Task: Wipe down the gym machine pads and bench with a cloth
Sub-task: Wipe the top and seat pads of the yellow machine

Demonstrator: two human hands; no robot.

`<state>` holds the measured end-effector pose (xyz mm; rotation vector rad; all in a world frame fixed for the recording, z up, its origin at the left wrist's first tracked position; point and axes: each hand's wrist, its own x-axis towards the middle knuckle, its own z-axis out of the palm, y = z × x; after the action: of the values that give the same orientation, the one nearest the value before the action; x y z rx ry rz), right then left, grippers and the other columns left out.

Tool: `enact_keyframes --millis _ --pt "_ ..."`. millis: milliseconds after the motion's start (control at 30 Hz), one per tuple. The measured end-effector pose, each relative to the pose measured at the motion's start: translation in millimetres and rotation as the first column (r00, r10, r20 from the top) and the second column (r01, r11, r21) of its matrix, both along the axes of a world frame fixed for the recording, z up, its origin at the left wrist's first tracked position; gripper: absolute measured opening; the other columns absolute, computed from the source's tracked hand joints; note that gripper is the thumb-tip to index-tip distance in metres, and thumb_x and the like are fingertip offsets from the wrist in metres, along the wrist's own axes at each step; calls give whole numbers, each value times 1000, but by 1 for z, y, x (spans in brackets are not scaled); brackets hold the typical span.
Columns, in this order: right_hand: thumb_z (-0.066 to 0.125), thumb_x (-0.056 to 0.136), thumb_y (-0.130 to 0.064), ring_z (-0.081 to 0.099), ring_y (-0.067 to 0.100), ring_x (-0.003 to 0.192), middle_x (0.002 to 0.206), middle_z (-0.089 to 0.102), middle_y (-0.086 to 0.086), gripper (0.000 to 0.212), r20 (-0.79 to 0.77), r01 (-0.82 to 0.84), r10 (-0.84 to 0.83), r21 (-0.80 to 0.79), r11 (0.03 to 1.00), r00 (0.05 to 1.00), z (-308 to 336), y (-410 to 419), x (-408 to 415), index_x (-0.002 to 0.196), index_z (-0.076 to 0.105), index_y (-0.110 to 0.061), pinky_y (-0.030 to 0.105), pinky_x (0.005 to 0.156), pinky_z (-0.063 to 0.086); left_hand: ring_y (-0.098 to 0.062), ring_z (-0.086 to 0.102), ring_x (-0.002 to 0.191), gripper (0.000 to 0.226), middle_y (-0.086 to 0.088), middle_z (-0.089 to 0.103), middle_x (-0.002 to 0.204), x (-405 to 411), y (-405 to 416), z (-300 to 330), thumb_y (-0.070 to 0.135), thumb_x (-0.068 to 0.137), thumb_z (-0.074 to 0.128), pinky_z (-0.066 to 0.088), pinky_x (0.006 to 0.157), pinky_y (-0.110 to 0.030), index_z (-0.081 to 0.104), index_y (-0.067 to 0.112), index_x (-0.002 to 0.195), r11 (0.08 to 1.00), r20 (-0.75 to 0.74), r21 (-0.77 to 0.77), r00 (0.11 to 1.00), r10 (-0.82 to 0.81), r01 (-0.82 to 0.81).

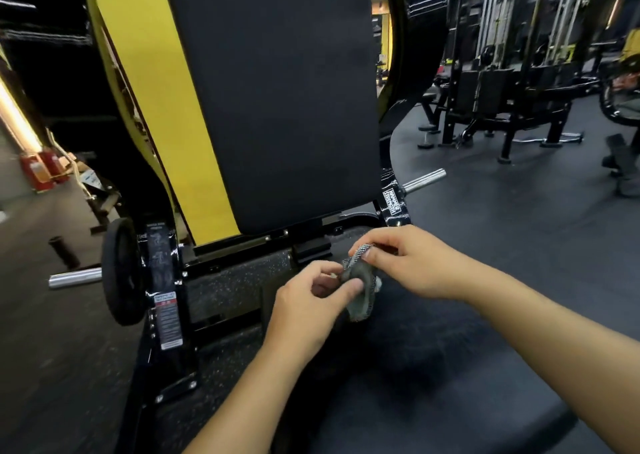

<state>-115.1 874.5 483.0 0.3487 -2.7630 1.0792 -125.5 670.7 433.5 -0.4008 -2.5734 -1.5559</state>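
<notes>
Head view: a small grey cloth [360, 285] is pinched between the left hand [308, 303] and right hand [405, 263], held above the near seat pad [433, 384], before the upright back pad [277, 100]. Bunched so small, it could slip or leave streaks unwiped.

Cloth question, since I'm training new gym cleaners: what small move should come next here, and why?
Probably spread the cloth flat. Both the left hand and right hand pinch it bunched above the seat pad, touching neither that nor the back pad.
</notes>
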Motion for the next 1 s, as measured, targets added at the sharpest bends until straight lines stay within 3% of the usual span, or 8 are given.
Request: enact_keyframes --millis 67,167,300,433,500,633,767,1000 --pt "56 103 -29 68 4 86 92 73 -19 19 -13 -9 9 -35 999 1000 3 11 0 101 71 -41 35 87 55 10 64 91 2 28 69 92 -5 2 3 46 86 78 48 80 -13 76 46 87 998 -91 -64 996 17 -23" --pt "56 103 -30 64 1 79 86 70 -22 18 -38 1 -2 -20 1000 999 2 28 -3 101 71 -40 29 75 51 10 59 97 12 27 64 101 -8 2 10 37 91 72 44 83 -13 72 39 79 991 -200 -121 979 28 -53" --pt "54 104 -35 64 -4 91 96 71 -23 17 -46 -6 5 -3 1000 999 0 38 -7 104 70 -41 27 85 51 7 62 98 17 28 68 109 -7 5 35 31 95 65 48 87 -22 70 30 79 998 -83 -48 996 -35 31" --pt "53 104 -35 62 1 81 88 70 -14 17 -85 -21 19 -30 999 996 7 43 -13 105 69 -38 28 76 49 -7 54 64 27 18 61 69 -7 6 55 39 96 66 44 68 -26 66 22 75 997 -25 -10 997 -80 80" --pt "53 103 -35 63 3 78 87 70 -10 16 -99 -24 20 -34 999 995 11 46 -17 104 69 -39 31 77 51 -8 46 63 29 12 56 67 -7 2 58 47 95 66 40 65 -29 64 23 78 993 0 -5 993 -114 114" --pt "52 103 -34 66 7 89 95 72 -10 18 -102 -20 17 -33 999 995 16 50 -23 103 68 -43 41 86 56 -12 63 74 16 -5 75 80 -13 -7 53 31 86 82 51 81 -37 70 25 95 983 75 11 980 -186 185" --pt "53 104 -33 65 9 80 88 71 -9 18 -99 -24 26 15 1000 995 17 47 -26 101 68 -41 43 82 57 -18 71 81 35 2 74 89 -23 -21 35 23 81 87 56 90 -44 76 42 107 975 127 -147 981 -149 167" --pt "56 103 -24 55 -8 58 63 61 -29 19 -161 81 -78 13 997 984 20 69 -33 98 71 -35 12 59 38 -9 73 83 5 13 77 81 -45 -56 23 36 87 80 58 86 -37 82 34 83 929 122 -357 991 -59 99"
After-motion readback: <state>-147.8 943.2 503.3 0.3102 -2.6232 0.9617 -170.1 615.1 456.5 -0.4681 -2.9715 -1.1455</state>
